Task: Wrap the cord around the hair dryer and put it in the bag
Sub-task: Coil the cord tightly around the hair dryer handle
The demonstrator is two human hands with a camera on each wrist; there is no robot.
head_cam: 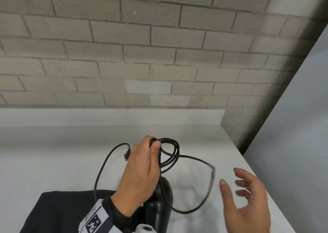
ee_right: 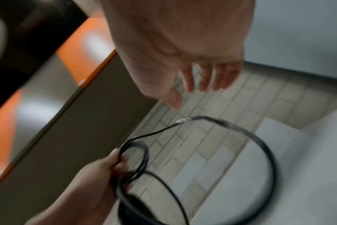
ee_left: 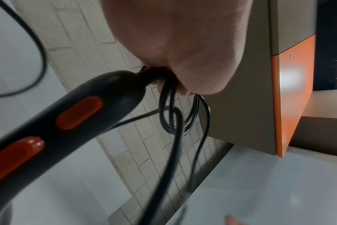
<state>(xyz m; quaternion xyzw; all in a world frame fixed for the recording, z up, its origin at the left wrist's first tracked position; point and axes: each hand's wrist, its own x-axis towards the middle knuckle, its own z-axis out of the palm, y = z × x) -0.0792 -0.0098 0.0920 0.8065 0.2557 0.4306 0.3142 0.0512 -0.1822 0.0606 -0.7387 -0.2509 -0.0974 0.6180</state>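
Here, above a white counter (head_cam: 53,144) set against a grey brick wall (head_cam: 124,55), the left hand (head_cam: 142,170) grips several black loops of the cord (head_cam: 170,154) together with the top of the hair dryer (head_cam: 159,208) handle, fingers and thumb curled round them. The dryer hangs downward from that grip, its 2 orange switches (ee_left: 79,112) visible from the left wrist. One slack loop of cord swings out to the right; the plug end (head_cam: 126,154) dangles left of the hand. The right hand (head_cam: 248,200) hovers beside the loop, fingers spread and holding nothing. A black bag (head_cam: 62,213) lies on the counter below the left wrist.
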